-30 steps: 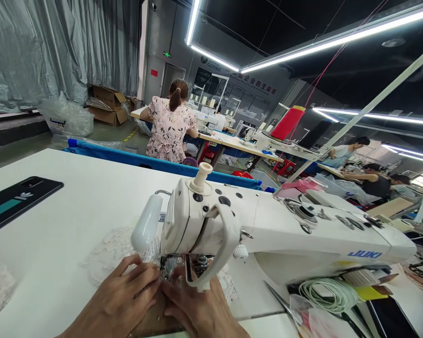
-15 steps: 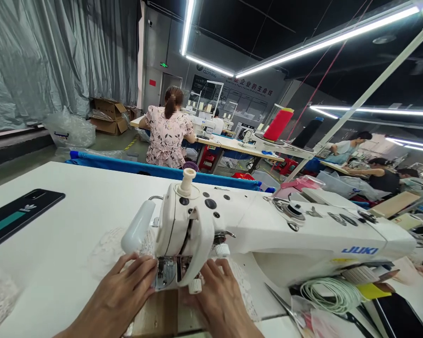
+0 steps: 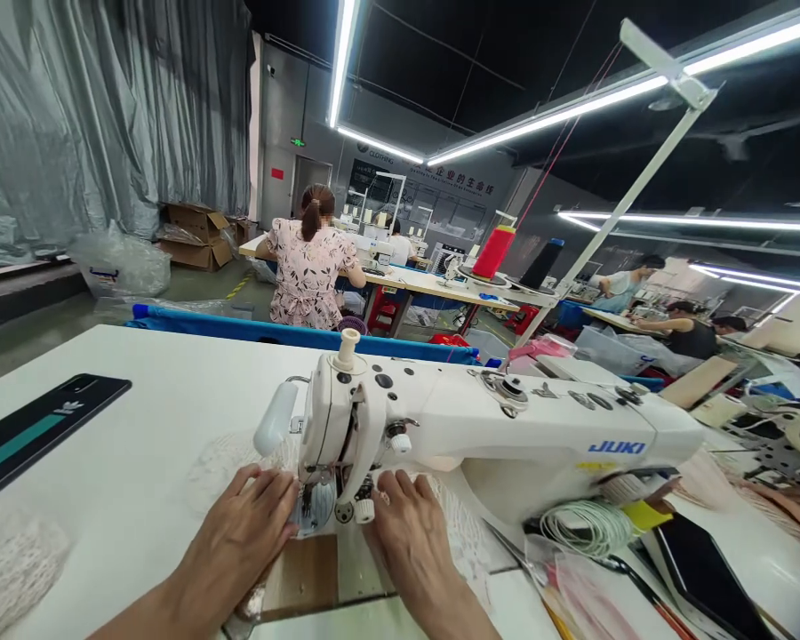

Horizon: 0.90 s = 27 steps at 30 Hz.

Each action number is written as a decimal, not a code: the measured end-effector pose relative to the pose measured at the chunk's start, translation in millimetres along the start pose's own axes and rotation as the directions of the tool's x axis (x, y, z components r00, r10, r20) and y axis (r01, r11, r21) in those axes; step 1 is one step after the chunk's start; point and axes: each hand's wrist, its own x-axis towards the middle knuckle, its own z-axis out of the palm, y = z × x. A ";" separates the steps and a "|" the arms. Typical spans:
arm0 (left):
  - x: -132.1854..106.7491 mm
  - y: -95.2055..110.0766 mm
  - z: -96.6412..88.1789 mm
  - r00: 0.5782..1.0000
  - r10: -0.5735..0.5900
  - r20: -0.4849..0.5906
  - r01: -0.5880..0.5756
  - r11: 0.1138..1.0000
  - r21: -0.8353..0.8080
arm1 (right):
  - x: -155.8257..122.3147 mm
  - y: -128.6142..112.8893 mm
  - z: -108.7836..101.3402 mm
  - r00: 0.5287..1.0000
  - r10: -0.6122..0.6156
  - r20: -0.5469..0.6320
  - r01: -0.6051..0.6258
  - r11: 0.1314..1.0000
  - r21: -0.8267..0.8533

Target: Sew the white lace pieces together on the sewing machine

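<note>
A white JUKI sewing machine stands on the white table. White lace fabric lies under its needle head. My left hand lies flat on the lace just left of the presser foot, fingers stretched out. My right hand lies flat on the lace just right of the needle, fingers also stretched out. Neither hand grips anything; both press the fabric onto the table.
A dark phone lies at the table's left. More lace is piled at the near left. Scissors, a coiled cord and a dark tablet crowd the right. A person in a floral dress sits ahead; other people work at the right.
My hands have drawn apart from a close pinch by the needle to lying flat on either side of it. The camera has pulled back and tilted, so the machine looks smaller.
</note>
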 end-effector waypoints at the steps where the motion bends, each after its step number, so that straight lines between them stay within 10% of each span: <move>1: -0.6 0.1 -0.9 1.000 -0.015 0.014 0.015 1.000 0.023 | 0.5 -4.1 -0.7 1.000 -0.018 -0.007 0.018 1.000 0.012; 4: -6.9 5.9 -12.2 0.997 -0.062 0.042 0.058 0.994 0.094 | -1.8 -14.5 -8.2 0.997 -0.077 -0.001 0.076 0.986 0.149; 7: -20.2 20.6 -29.6 0.972 -0.147 0.181 0.190 0.950 -0.247 | -5.9 -19.7 -23.0 0.985 -0.136 0.104 0.064 0.856 0.514; 9: -29.3 30.7 -37.4 0.901 -0.220 0.374 0.420 0.653 -0.630 | -6.1 -19.7 -32.7 0.933 -0.234 0.272 -0.071 0.624 0.778; 12: -37.4 36.5 -38.7 0.786 -0.321 0.528 0.612 0.285 -0.738 | -2.6 -15.6 -37.4 0.848 -0.272 0.454 -0.355 0.345 0.869; 15: -35.6 30.4 -38.5 0.785 -0.347 0.513 0.619 0.431 -0.656 | -0.2 -10.3 -29.7 0.908 -0.017 0.418 -0.335 0.568 0.752; 19: -21.0 18.7 -46.8 0.895 -0.325 0.305 0.431 0.802 -0.413 | -2.8 -12.6 -20.5 0.994 0.089 0.058 -0.104 0.933 0.344; 22: -11.2 12.3 -44.8 0.995 -0.068 0.073 0.086 0.955 -0.284 | -7.1 -23.1 -19.3 0.999 -0.046 -0.008 0.046 0.940 0.339; 27: -11.4 4.5 -26.4 0.994 0.109 -0.016 -0.109 0.954 -0.279 | -11.7 -31.7 -12.3 0.979 -0.204 0.023 0.180 0.905 0.387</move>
